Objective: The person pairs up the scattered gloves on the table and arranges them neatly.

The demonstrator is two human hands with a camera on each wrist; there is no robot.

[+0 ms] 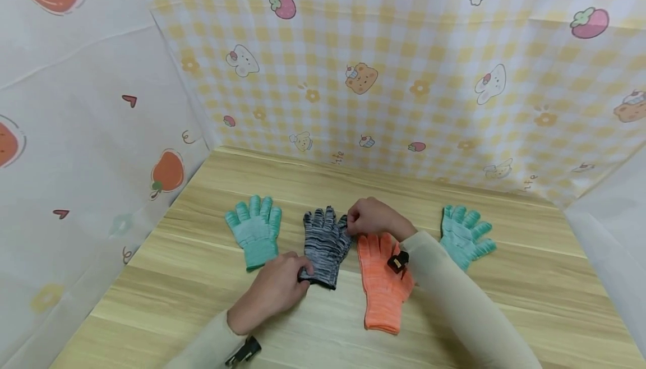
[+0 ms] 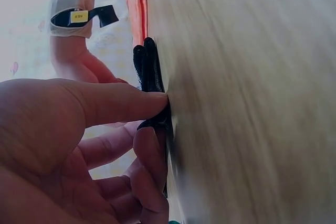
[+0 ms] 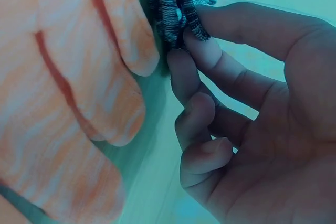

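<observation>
Pinching the left corner of the cuff on a black-and-grey glove (image 1: 323,248), the left hand (image 1: 277,285) is holding a narrow grip, to the left of the orange glove (image 1: 382,299). The right hand (image 1: 374,216) is also pinching narrowly, gripping a finger of that striped glove between thumb and fingers, just beyond the orange glove's fingertips. The black-and-grey glove is lying on the wooden table (image 1: 313,335) just left of the orange glove, its fingers pointing away from the person. The right sleeve (image 1: 459,296) is crossing above the orange glove and hiding part of its right side. One green glove (image 1: 256,233) is lying farther left of the orange glove, past the striped one, while another green glove (image 1: 463,235) is resting to its right, beyond the sleeve. A yellow-checked cloth (image 1: 393,116) is hanging farther back than the orange glove.
</observation>
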